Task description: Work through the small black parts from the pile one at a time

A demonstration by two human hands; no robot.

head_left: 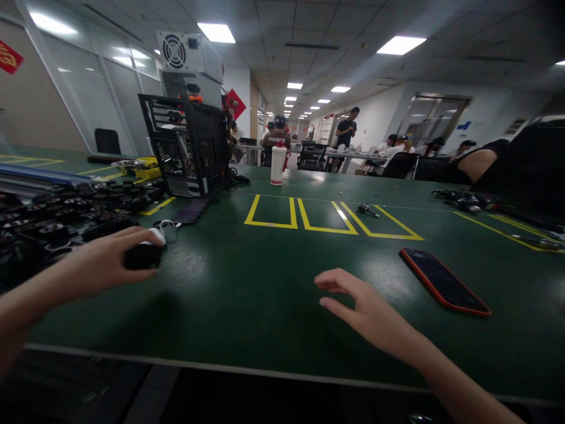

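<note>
My left hand [103, 253] is closed around a small black block-like part [143, 257], lifted a little above the green table. Its exact kind is too dark to make out. Left of and behind that hand lies a heap of black parts [53, 218], which look like small fans with cables. My right hand [353, 297] hovers over the table near its front, fingers slightly bent and thumb apart, with nothing in it. To the right of it lies a phone [444, 280] with an orange-red edge.
An open black computer case [189, 147] stands at the back left, power supply units [189, 56] stacked on it. Yellow tape outlines [269, 224], a white bottle [278, 165] and a small metal part [368, 210] lie ahead. A person in black [525, 165] is at right.
</note>
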